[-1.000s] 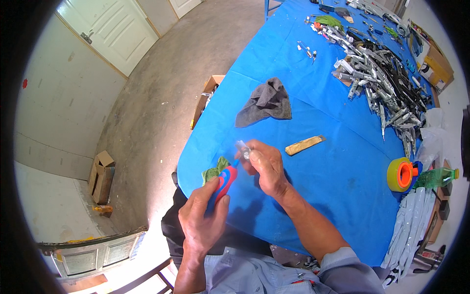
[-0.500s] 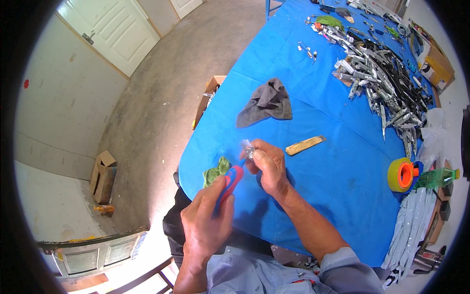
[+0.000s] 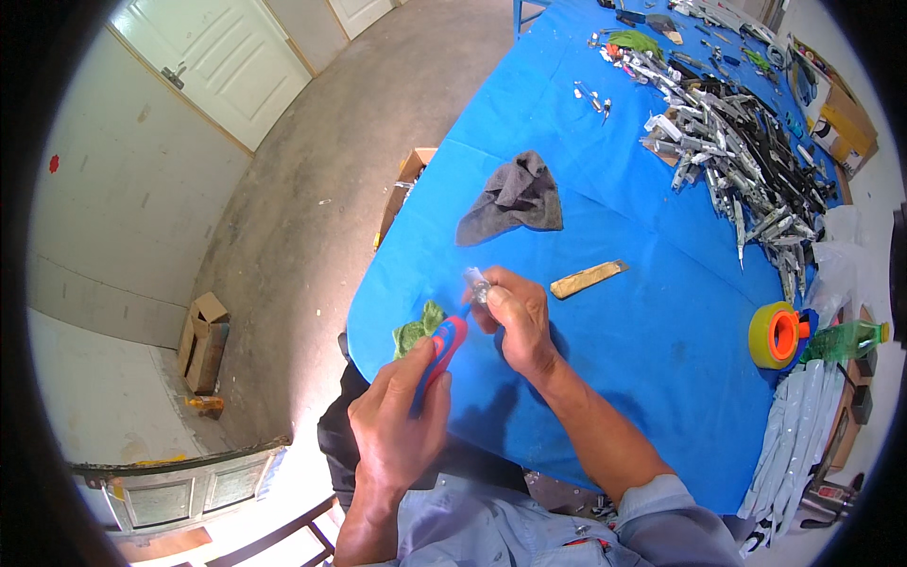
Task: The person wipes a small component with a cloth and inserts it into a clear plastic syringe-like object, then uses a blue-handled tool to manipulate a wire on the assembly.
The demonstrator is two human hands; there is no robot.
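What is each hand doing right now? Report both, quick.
Left hand: closed around a red-and-blue handled tool, tip toward the other hand.
Right hand: closed on a small silvery metal part, held over the blue table.

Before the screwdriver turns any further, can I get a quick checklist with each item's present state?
1. Left hand grips the red-and-blue screwdriver: ok.
2. Right hand holds the small metal part: ok.
3. Screwdriver tip seated in the part: cannot tell, too small.
4. Part held over the blue table, not past its edge: ok.
5. Green cloth apart from the tip: ok, it lies beside the handle.
6. Grey rag and brass-coloured strip apart from both hands: ok.
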